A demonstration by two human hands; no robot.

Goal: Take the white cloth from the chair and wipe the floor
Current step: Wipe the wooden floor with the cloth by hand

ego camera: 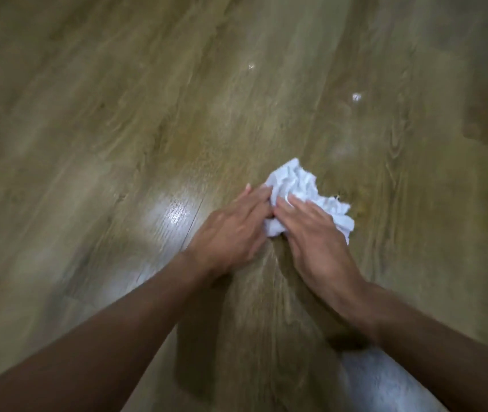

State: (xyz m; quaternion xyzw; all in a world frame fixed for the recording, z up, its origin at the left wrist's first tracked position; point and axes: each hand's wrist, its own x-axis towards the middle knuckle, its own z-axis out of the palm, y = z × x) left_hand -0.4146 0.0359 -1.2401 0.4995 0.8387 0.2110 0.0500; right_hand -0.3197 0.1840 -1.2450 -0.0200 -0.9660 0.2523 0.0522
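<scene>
A crumpled white cloth lies bunched on the wooden floor right of centre. My left hand lies flat with straight fingers, its fingertips pressing the cloth's left edge. My right hand lies on top of the cloth with fingers spread flat, pressing it down to the floor. Part of the cloth is hidden under both hands. The chair is not in view.
Wood-grain planks fill the whole view, with a bright light reflection left of my hands and two small glints farther off. A pale blurred patch shows at the bottom right under my right forearm.
</scene>
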